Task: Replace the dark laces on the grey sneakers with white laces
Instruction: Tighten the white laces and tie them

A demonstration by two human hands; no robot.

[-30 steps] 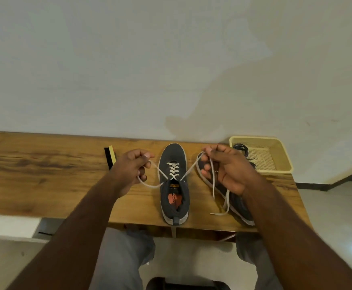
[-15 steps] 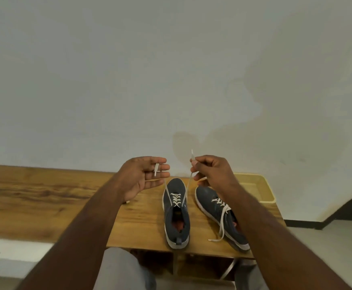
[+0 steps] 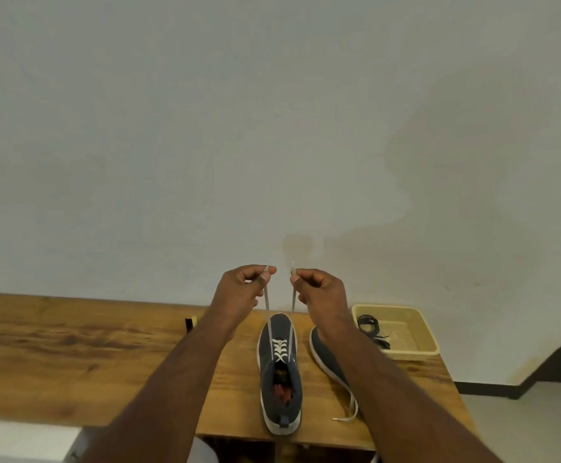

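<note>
Both hands up over the grey knit sneaker (image 3: 281,372) on the wooden desk (image 3: 72,355): left hand (image 3: 244,292) and right hand (image 3: 319,290) each pinch a white lace (image 3: 267,312) end, pulled taut. Second sneaker (image 3: 326,355) just right; black laces (image 3: 371,327) in the tan basket (image 3: 419,332). No readable branding.

A long wooden table with dark grain (image 3: 72,355) stands against a plain pale grey wall (image 3: 272,128) faintly stained above it. Right of the table, a dark skirting board (image 3: 486,389) meets light floor (image 3: 523,429).
</note>
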